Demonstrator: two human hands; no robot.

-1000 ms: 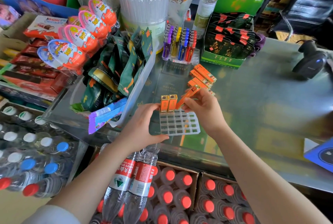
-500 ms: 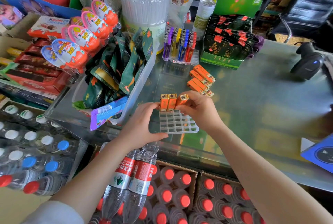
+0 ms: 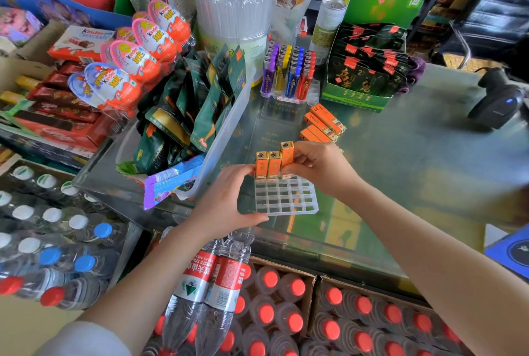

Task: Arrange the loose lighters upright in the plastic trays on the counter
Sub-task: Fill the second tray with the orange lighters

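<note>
Right now, by label:
Right hand (image 3: 320, 168): fingers curled, pinching one orange lighter (image 3: 287, 156) upright at the far row of the clear tray (image 3: 286, 198); it stands higher than its two neighbours, so whether its base is fully in a slot cannot be told.
Left hand (image 3: 226, 201): curved round the tray's 9 o'clock side, fingertips at the far-left corner beside the seated lighters, thumb on the near edge.
Seated lighters (image 3: 267, 164): two, upright, side by side in the far row, touching the held one.
Clear tray: flat on the glass counter (image 3: 400, 172), most slots bare.
Loose lighters (image 3: 323, 124): orange, lying flat at 1 o'clock from the tray.
Filled tray (image 3: 289, 75): at 12 o'clock, with purple, yellow, blue and red lighters upright.
</note>
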